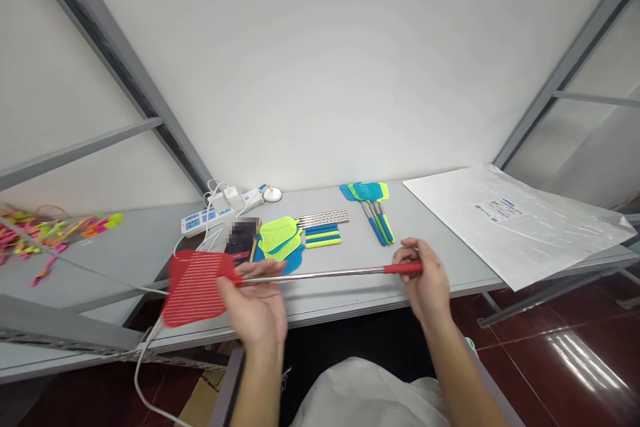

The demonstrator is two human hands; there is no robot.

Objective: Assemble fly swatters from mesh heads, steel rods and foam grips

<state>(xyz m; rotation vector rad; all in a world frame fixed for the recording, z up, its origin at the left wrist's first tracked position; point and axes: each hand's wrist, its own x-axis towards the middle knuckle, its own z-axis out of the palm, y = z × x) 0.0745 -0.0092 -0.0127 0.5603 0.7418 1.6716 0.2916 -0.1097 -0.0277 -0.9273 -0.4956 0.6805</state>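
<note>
Here's a bright tangle far left, then the red swatter over the bench, a power strip behind, left hand pinching its neck before yellow-green and blue heads, bundled swatters beyond, right hand curled round the handle, white package (contents unclear) rightmost.

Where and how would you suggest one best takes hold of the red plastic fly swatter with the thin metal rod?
Probably by its red cylindrical handle, coming from the person's right: it looks thicker than the thin metal rod and lies opposite the broad, flat head. The swatter runs crosswise, nearly level in view, handle at the right hand.
</note>
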